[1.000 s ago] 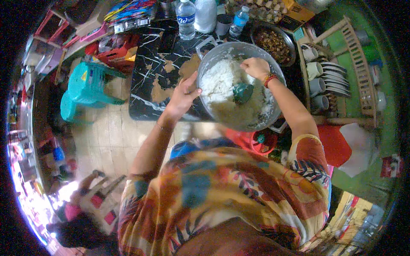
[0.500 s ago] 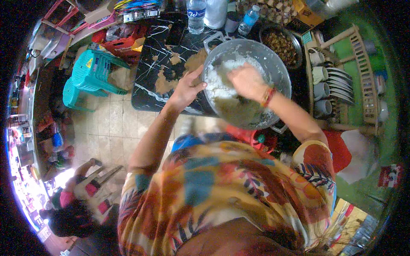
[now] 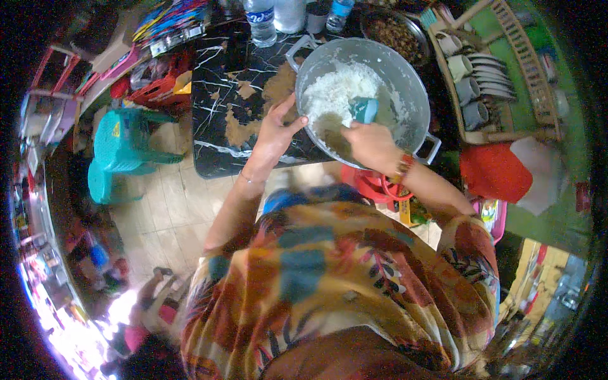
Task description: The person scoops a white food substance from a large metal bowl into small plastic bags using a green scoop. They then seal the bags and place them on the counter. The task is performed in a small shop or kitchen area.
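A large grey metal pot (image 3: 415, 95) stands near the front edge of the black marbled table. White, grainy food that looks like cooked rice (image 3: 342, 85) is heaped along its left and far side, and bare bottom shows nearer me. My left hand (image 3: 278, 130) braces the pot's left rim, thumb on the edge and fingers along the outside. Inside the pot, my right hand (image 3: 373, 145) is closed around a teal scoop-like utensil (image 3: 365, 110), whose blade touches the rice. Its handle is mostly hidden by my fingers.
Brown cardboard-like scraps (image 3: 244, 130) lie on the table (image 3: 212, 117) left of the pot. Bottles (image 3: 261, 25) and a pan of brown food (image 3: 396, 38) stand behind. A dish rack (image 3: 465, 136) is at right, teal stools (image 3: 120, 136) at left. Another person (image 3: 149, 316) is at lower left.
My right hand was blurred over the rice; now it sits nearer me with the teal utensil showing. The view has shifted, while my left hand stays at the pot's rim.
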{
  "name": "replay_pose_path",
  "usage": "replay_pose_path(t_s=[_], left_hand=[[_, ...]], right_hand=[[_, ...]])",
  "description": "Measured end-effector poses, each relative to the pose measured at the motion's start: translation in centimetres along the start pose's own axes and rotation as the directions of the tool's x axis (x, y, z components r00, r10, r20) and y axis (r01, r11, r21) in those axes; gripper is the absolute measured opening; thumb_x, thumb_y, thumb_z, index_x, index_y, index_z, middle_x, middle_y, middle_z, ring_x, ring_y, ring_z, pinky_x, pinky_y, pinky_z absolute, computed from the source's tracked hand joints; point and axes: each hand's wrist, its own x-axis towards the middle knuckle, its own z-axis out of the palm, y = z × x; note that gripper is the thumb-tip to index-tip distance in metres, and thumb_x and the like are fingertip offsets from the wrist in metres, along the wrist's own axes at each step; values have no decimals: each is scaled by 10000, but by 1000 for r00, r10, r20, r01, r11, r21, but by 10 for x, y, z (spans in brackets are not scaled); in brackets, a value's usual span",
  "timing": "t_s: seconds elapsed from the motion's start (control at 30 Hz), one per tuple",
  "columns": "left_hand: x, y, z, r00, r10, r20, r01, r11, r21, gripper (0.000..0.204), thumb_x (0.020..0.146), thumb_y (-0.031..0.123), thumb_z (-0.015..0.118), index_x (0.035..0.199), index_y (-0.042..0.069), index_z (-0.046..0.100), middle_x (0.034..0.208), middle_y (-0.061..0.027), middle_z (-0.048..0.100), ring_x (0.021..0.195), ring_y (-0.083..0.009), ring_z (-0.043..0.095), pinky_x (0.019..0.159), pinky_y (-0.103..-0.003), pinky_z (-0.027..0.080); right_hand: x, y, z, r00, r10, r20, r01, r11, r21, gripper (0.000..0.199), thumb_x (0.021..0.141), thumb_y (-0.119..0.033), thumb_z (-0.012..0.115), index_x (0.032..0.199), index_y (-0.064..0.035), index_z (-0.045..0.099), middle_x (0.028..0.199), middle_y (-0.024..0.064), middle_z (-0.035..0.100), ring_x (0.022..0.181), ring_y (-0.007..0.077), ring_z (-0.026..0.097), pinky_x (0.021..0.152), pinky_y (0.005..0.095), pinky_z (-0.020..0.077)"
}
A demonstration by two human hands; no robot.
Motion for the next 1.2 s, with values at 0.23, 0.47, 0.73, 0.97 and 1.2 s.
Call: replay_pose_path(t_s=[0.23, 0.47, 0.73, 0.97, 1.2], left_hand=[[1, -9, -9, 997, 47, 66, -49, 998, 38, 625, 801, 170, 703, 1353, 48, 436, 1366, -115, 463, 1289, -219, 370, 1088, -351, 250], [9, -15, -8, 994, 82, 68, -84, 996, 31, 645, 771, 114, 720, 1349, 56, 439, 1319, -148, 470, 1229, -249, 424, 1056, -353, 294], [-1, -13, -2, 994, 96, -58, -89, 989, 119, 686, 724, 154, 755, 1333, 53, 457, 1253, -182, 496, 1184, -297, 447, 1027, -371, 330], [7, -28, 4, 991, 135, -5, -134, 987, 84, 715, 735, 150, 739, 1362, 35, 415, 1248, -200, 487, 1188, -296, 441, 1020, -357, 330], [0, 1, 1, 998, 68, -13, -65, 986, 155, 700, 757, 112, 716, 1372, 14, 394, 1276, -177, 463, 1208, -244, 421, 1018, -310, 313]], right_hand=[[-3, -15, -73, 990, 116, -81, -114, 993, 19, 228, 770, -114, 512, 921, -147, 679, 790, 113, 630, 705, 297, 652, 599, 427, 527], [31, -7, -13, 964, 189, -188, -187, 982, 26, 197, 775, -162, 513, 844, -164, 697, 758, 114, 663, 708, 288, 662, 658, 427, 517], [24, 57, -35, 898, 356, -260, -417, 878, -237, 170, 804, -130, 499, 862, -126, 659, 767, 87, 665, 727, 242, 664, 650, 388, 519], [65, 120, 32, 899, 313, -307, -410, 847, -338, 169, 816, -132, 493, 867, -72, 643, 801, 105, 665, 704, 267, 668, 620, 379, 536], [95, 145, 38, 907, 396, -146, -401, 916, -9, 216, 820, -242, 506, 818, -110, 677, 859, 143, 662, 789, 312, 645, 674, 421, 521]])
